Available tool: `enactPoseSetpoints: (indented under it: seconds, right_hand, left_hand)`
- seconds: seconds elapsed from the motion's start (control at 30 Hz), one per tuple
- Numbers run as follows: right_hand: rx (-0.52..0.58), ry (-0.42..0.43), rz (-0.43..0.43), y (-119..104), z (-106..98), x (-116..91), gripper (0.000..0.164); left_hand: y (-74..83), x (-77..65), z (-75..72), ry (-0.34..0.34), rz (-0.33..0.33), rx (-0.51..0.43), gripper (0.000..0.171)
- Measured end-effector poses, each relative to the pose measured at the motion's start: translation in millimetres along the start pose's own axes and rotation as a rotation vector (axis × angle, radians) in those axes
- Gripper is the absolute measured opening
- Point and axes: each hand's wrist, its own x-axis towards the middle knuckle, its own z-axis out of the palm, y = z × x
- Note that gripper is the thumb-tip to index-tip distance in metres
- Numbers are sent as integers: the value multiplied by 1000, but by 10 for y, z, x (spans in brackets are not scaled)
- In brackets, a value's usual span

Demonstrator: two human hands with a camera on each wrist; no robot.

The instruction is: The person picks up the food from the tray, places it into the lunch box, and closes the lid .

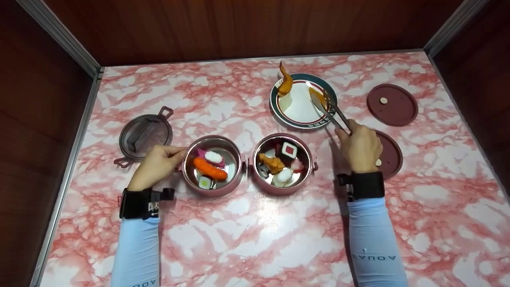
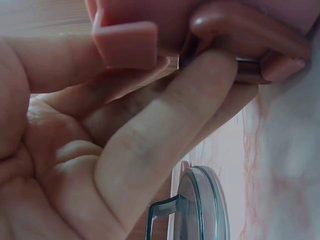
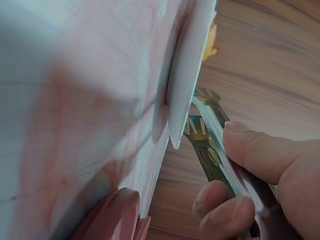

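My left hand (image 1: 157,165) grips the side handle of the left pink pot (image 1: 213,193); its fingers are hooked at that handle (image 2: 250,27) in the left wrist view. Inside that pot are an orange sausage-shaped piece (image 1: 209,169), a white-topped piece (image 1: 214,156) and a small roll (image 1: 204,182). My right hand (image 1: 361,147) holds metal tongs (image 1: 341,115). Their tips are over the plate (image 1: 295,121), around an orange-brown food piece (image 1: 316,94); whether they clamp it I cannot tell. A toy chicken wing (image 1: 285,85) lies at the plate's left rim.
Beside the left pot stands a second pink pot (image 1: 281,190) with a sushi roll (image 1: 289,150), a fried piece (image 1: 272,162) and other food. A see-through lid (image 1: 149,131) lies at left. Two dark red discs (image 1: 394,107) lie at right, one partly behind the right hand. Walls border the table.
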Motion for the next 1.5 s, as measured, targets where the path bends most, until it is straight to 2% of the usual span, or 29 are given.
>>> enactPoseSetpoints:
  seconds: [0.2,0.5,0.73,0.97,1.13,1.37,1.5]
  right_hand:
    - [33,-27,-52,58,-95,2,25]
    - [30,-98,-79,81,-213,6,29]
    - [-5,-147,-39,49,-160,12,42]
    - [-43,-76,4,-167,7,-54,41]
    - [-100,-25,35,-283,53,-118,43]
    - [-122,-43,63,-328,30,-128,43]
    - [-118,-53,50,-298,24,-110,40]
  left_hand:
    - [10,6,8,0,-5,11,28]
    - [16,12,12,4,1,27,27]
    - [26,1,10,-3,-2,-3,27]
    - [31,-7,4,-8,-8,-17,27]
    - [31,-4,4,-11,-9,-14,28]
    - [34,-7,-2,-12,-6,-8,28]
    - [17,-8,2,-12,-8,-10,28]
